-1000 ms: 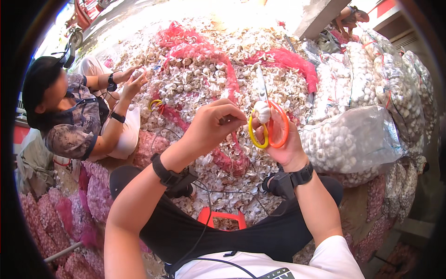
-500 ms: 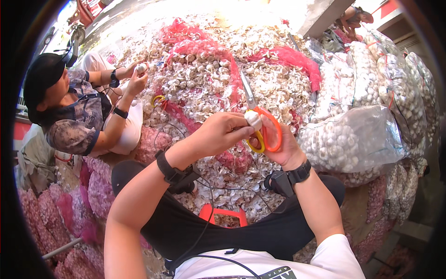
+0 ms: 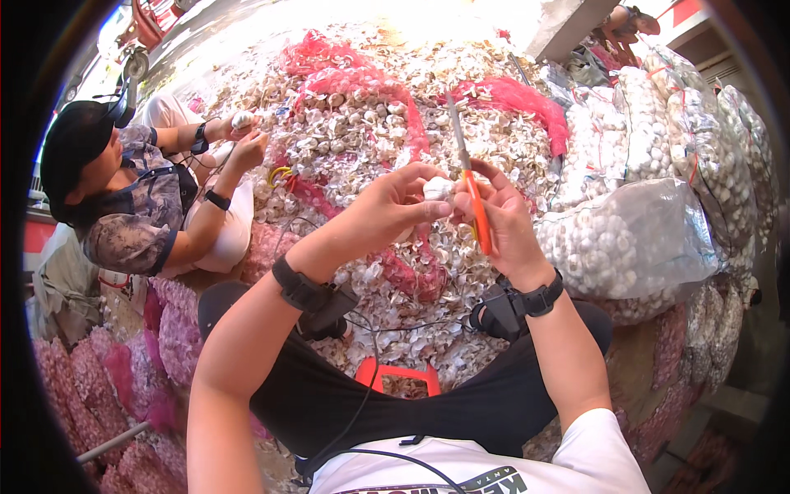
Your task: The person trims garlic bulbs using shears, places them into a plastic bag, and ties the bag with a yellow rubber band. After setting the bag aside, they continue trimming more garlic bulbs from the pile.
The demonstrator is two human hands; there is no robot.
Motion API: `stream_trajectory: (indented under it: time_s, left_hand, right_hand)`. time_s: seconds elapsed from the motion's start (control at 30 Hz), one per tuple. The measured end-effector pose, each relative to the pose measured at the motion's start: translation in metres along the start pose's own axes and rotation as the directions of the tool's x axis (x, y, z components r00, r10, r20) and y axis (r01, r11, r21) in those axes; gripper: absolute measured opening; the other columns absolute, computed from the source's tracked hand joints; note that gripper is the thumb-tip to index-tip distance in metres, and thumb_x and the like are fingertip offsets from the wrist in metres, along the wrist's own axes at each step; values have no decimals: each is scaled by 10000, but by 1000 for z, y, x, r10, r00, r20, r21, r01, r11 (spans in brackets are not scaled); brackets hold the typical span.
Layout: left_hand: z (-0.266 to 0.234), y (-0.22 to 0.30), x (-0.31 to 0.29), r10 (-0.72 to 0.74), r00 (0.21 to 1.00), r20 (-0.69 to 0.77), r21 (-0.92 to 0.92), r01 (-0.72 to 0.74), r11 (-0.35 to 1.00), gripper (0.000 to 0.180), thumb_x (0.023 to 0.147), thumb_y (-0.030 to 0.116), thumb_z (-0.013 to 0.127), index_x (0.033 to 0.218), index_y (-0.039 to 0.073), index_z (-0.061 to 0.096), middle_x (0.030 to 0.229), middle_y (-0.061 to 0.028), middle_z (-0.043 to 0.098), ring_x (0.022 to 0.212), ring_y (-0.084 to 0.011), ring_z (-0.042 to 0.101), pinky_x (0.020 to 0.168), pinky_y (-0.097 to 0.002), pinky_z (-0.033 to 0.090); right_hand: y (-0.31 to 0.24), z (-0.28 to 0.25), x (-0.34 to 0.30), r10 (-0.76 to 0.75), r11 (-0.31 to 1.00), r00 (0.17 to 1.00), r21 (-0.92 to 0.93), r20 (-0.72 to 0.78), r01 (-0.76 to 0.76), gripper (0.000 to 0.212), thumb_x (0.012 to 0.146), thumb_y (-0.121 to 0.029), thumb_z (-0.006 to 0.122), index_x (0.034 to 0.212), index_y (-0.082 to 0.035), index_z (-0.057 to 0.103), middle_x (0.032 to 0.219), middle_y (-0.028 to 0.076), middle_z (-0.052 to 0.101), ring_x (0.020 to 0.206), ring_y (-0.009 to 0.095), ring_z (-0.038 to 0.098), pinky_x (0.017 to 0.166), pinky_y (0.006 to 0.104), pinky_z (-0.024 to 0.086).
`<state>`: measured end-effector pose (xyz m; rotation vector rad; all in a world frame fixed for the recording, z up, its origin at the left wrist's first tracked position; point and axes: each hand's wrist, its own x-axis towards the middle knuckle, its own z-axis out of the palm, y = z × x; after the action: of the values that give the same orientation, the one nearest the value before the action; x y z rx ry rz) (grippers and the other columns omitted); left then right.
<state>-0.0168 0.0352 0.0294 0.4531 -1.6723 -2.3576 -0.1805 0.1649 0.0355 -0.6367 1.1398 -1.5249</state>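
White garlic bulb (image 3: 438,188) | left hand (image 3: 385,206) half-curled, pinching it | right hand (image 3: 512,226) curled, gripping orange-handled scissors (image 3: 477,211)

We worked with strong daylight, brightest at the far edge of the ground, where the pale paved surface (image 3: 461,18) washed out to nearly pure white. Nearer us, the broad heap of papery white garlic skins (image 3: 354,148) was well lit, its shadows soft. We caught glare on the big clear plastic sack of white garlic bulbs (image 3: 671,226) along the ground's right edge, while the near right corner sank into dimness. The small round white garlic bulb (image 3: 438,188) looked pale, its finer detail lost. Toward the near left corner, the pink mesh sacks (image 3: 90,379) appeared soft and stretched beside a curved black border.
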Motion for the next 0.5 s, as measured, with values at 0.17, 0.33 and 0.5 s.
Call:
stream_trajectory:
  time_s: [0.17,0.33,0.5]
  left_hand:
    - [-3,8,0,32,999,-22,-128,-35,991,405,985,156,616,1370,105,504,922,-16,608,687,-60,575,530,-222,444]
    - [-2,8,1,-105,990,-93,-131,92,987,303,1024,239,551,1292,99,544,929,-19,608,648,-55,543,518,-224,438]
    - [5,12,3,-171,982,-82,-226,149,963,267,1031,284,531,1207,87,572,925,-20,609,620,-47,517,506,-213,417]
  right_hand:
    - [0,-10,5,-236,948,952,-262,-194,181,525,938,-161,682,1373,4,440,1018,70,661,943,132,642,821,267,526]
    - [4,-10,-1,-234,928,959,-330,-159,171,502,945,-154,683,1371,-3,466,1049,53,658,898,73,644,747,194,506]
    - [2,-2,-6,-214,948,965,-272,-153,167,519,936,-157,693,1372,-2,457,1047,54,666,898,82,647,725,207,524]
